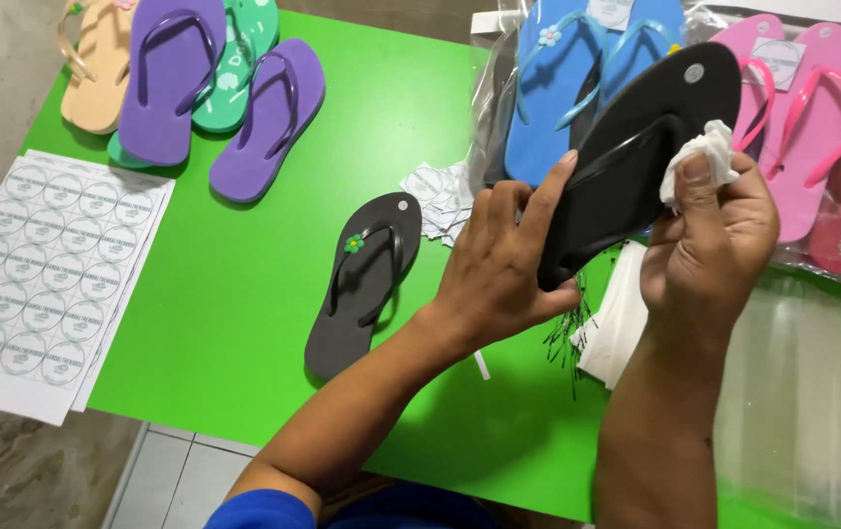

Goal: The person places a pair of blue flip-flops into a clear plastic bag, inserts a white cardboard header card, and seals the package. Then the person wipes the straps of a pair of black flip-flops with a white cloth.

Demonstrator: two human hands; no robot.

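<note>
My left hand (504,264) grips the heel end of a black flip-flop (646,147), holding it tilted above the green table (244,294). My right hand (709,235) pinches a crumpled white cloth (699,157) against the sandal's strap and side. A second black flip-flop (361,284), with a small green flower on its strap, lies flat on the table to the left of my left hand.
Purple flip-flops (268,118), a green pair (234,69) and a beige one (97,64) lie at the far left. Bagged blue (557,88) and pink (812,118) pairs lie far right. Round-sticker sheets (43,274) overhang the left edge. Clear bags (792,392) and cut labels (435,191) lie nearby.
</note>
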